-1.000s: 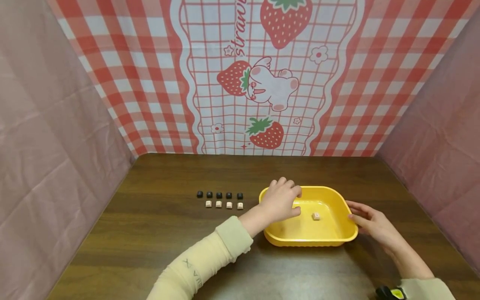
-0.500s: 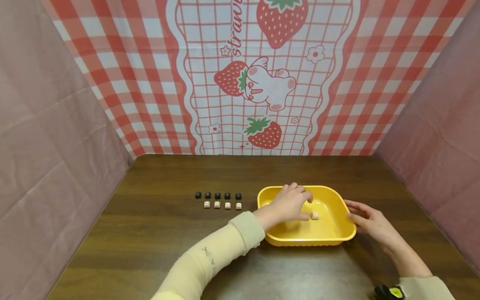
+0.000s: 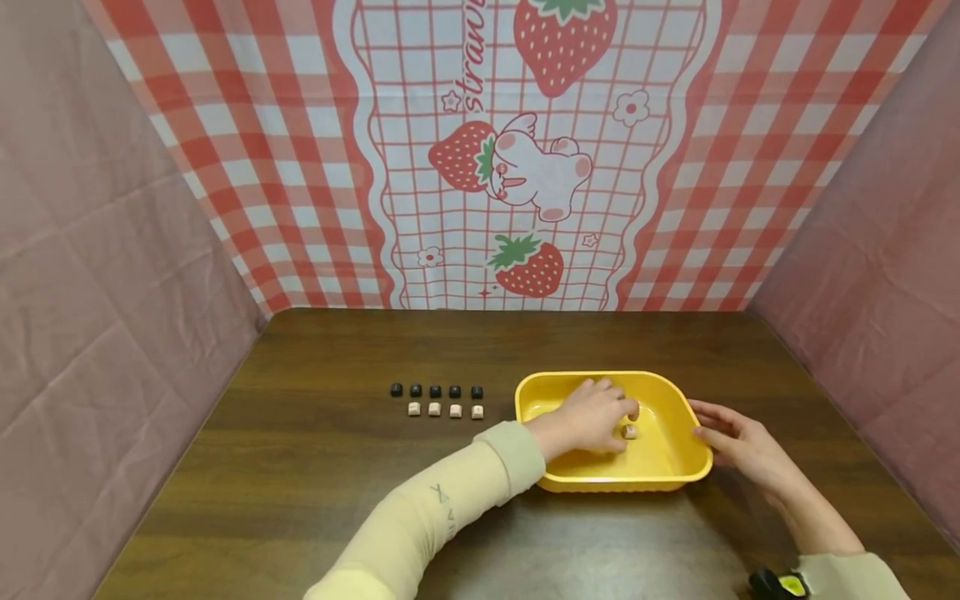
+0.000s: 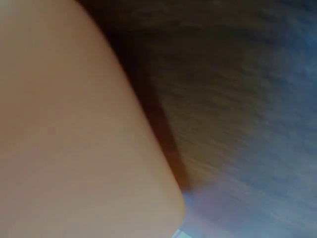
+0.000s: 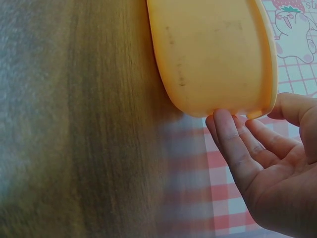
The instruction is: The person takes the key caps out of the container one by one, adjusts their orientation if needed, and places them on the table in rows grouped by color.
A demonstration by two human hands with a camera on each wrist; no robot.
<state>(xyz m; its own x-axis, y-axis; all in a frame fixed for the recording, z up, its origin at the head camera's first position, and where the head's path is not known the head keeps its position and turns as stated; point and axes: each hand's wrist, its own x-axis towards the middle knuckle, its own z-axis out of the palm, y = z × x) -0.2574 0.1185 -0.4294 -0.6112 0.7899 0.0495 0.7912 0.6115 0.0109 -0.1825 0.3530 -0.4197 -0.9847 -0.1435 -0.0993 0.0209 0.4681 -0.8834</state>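
In the head view my left hand (image 3: 592, 417) reaches down into a yellow plastic tray (image 3: 622, 480). Its thumb and index finger stand apart on either side of a small cream keycap (image 3: 630, 432) on the tray floor. Skin fills much of the left wrist view, and the fingers are out of sight there. At the tray's right end my right hand (image 3: 746, 446) holds the wall, thumb at the rim and fingers against the outside. From the right wrist view, the right hand's fingertips (image 5: 224, 119) touch the tray's outer wall (image 5: 213, 64).
Left of the tray lies a row of several black keycaps (image 3: 436, 391), with a row of several cream keycaps (image 3: 435, 410) just in front. The brown wooden table (image 3: 300, 467) ends at a red checked strawberry cloth (image 3: 315, 208). Pink cloth (image 3: 127, 267) hangs at both sides.
My left hand has moved right and lower into the tray, its thumb and index finger now right by the cream keycap. The right hand stays at the tray's right end.
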